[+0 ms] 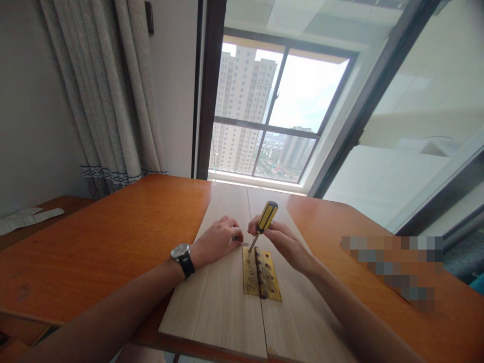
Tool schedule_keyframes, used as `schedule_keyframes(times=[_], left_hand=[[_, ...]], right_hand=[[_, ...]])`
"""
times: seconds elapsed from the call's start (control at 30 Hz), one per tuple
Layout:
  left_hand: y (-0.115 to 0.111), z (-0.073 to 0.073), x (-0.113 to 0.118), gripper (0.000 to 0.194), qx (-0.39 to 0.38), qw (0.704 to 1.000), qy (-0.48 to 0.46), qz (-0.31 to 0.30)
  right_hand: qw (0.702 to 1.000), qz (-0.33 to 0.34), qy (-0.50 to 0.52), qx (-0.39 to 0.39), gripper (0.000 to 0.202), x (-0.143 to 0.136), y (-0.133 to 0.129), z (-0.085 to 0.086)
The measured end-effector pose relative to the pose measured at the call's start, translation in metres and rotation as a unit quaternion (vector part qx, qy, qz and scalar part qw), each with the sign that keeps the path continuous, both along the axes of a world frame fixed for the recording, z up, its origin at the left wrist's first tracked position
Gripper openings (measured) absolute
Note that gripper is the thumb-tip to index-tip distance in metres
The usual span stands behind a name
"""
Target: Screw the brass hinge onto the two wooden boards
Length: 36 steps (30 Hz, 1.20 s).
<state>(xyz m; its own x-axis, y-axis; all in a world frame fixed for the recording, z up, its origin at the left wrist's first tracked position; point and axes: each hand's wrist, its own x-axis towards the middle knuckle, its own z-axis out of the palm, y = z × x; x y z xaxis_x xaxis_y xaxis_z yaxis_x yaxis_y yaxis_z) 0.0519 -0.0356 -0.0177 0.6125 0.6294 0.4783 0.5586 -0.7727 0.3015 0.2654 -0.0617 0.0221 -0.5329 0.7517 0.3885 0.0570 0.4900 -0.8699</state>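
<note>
Wearing a watch (pixel 183 250) with a black strap on the left wrist, showing a pale dial with marks too small to read. Gripping a yellow-and-black screwdriver (pixel 266 217) with the right hand (pixel 283 239), closing the fingers around the area where handle meets shaft, and tilting it with the handle up toward the right. Setting its tip at the far end of the left leaf of a brass-coloured hinge (pixel 250 277). Resting the left hand (pixel 217 239) on the left board (pixel 212 302), just beyond the hinge, and curling its fingers shut on a small metal piece (pixel 245 244), too tiny to identify. Seeing the hinge lying flat and straddling the seam between the left board and the right board (pixel 302 312), showing dark holes in its right leaf and a darkened barrel along the middle. Finding both boards lying on an orange wooden table (pixel 113 242), meeting a pixelated patch (pixel 393 272) on its right side, hiding any lettering there. Noticing white strips (pixel 32 219) lying at far left, too blurred for reading.
</note>
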Motion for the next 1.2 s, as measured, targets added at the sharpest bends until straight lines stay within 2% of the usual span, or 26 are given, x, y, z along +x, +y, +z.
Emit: schedule_keyframes(times=[0.2,0.4,0.73,0.97,1.2], left_hand=[[0.0,0.0,0.0,0.009,0.001,1.0,0.004,-0.001],[0.001,0.0,-0.001,0.009,-0.003,1.0,0.004,-0.005],[0.0,0.001,-0.001,0.008,0.002,1.0,0.005,0.001],[-0.001,0.002,0.0,0.008,0.004,1.0,0.007,0.002],[-0.001,0.003,0.0,0.009,0.007,0.998,-0.057,-0.006]], right_hand=[[0.997,-0.003,-0.059,0.045,0.03,-0.006,-0.007,0.011],[0.996,0.0,-0.033,0.082,0.023,-0.008,-0.003,0.01],[0.996,-0.024,-0.031,0.082,0.016,-0.008,-0.001,0.006],[0.996,-0.042,-0.018,0.082,0.019,-0.01,-0.001,0.004],[0.995,-0.083,0.017,0.053,0.021,-0.01,0.0,-0.004]])
